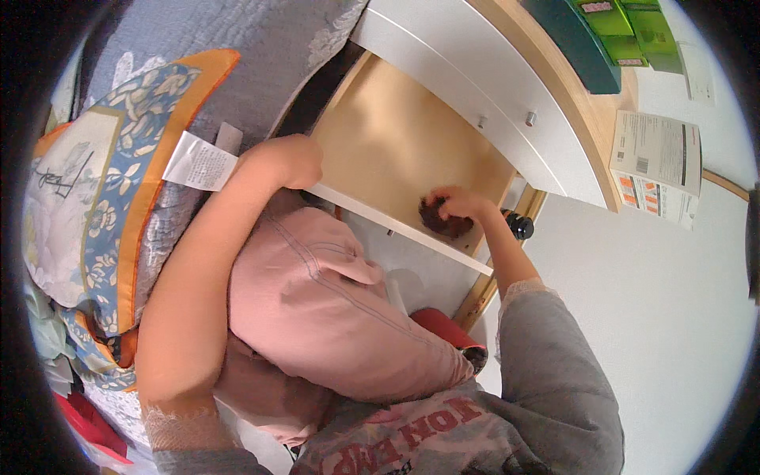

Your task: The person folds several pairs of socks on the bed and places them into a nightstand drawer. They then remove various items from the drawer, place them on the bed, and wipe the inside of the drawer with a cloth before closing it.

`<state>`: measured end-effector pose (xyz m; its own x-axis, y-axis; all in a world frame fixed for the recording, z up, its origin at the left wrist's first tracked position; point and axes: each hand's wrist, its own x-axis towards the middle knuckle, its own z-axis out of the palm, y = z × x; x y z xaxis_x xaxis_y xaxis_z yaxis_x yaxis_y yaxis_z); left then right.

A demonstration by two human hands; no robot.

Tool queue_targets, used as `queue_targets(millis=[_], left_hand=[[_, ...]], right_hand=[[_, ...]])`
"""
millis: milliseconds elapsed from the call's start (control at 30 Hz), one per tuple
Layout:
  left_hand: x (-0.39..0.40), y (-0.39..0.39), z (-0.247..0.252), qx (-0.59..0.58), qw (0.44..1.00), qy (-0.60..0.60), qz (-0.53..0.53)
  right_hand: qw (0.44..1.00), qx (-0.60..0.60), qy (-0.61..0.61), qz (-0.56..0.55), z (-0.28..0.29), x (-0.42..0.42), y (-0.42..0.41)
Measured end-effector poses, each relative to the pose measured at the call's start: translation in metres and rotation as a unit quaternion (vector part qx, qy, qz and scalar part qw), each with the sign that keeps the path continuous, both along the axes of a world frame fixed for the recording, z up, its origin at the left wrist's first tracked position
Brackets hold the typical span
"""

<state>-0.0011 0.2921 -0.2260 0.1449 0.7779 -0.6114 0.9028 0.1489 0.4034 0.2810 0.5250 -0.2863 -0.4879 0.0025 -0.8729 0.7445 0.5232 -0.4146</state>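
A pale wooden drawer (380, 124) is pulled out from a white-fronted dresser. Its bottom shows bare apart from a dark reddish-brown, fuzzy-looking round bundle (457, 228) close to the front right corner. My right hand (460, 202) reaches in over the drawer's right side, its slightly blurred fingers curled onto that bundle. What the bundle is made of cannot be made out. A tiny dark speck lies beside it. At the drawer's front left corner is my left hand (294, 161), curled in with its fingers hidden, so its grip is unclear.
Shut white drawer fronts (451, 65) with small metal knobs rise beyond. Green boxes (641, 29) and a printed white carton (656, 160) stand on the top. A black-capped bottle (521, 227) is right of the drawer. A bed with a grey quilt (261, 53) and patterned pillow (77, 172) lies left.
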Motion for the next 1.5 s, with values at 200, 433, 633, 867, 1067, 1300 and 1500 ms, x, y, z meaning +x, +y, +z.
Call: queue_targets(millis=[200, 433, 633, 867, 1067, 1300, 1500], left_hand=[[0.000, 0.000, 0.016, -0.029, 0.995, 0.006, 0.097], [0.003, -0.003, 0.022, -0.040, 0.987, -0.002, 0.153], [0.004, 0.001, 0.013, -0.077, 0.989, 0.024, 0.120], [0.005, 0.004, 0.015, -0.078, 0.989, 0.010, 0.126], [0.005, 0.002, 0.017, -0.065, 0.990, 0.021, 0.122], [-0.010, 0.008, 0.019, 0.202, 0.938, 0.091, 0.265], [-0.013, 0.019, 0.023, 0.262, 0.912, 0.068, 0.308]], right_hand=[[0.848, 0.016, 0.509, -0.147, 0.011, -0.117, -0.073], [0.821, 0.176, 0.538, 0.068, -0.028, -0.168, -0.112], [0.704, 0.378, 0.590, -0.119, -0.044, -0.219, -0.046], [0.739, 0.430, 0.475, -0.206, -0.077, -0.245, 0.006], [0.719, 0.306, 0.595, -0.188, -0.084, -0.193, -0.065], [0.847, -0.198, 0.413, -0.269, -0.023, -0.143, -0.131], [0.834, -0.012, 0.548, -0.070, 0.019, -0.147, -0.167]])
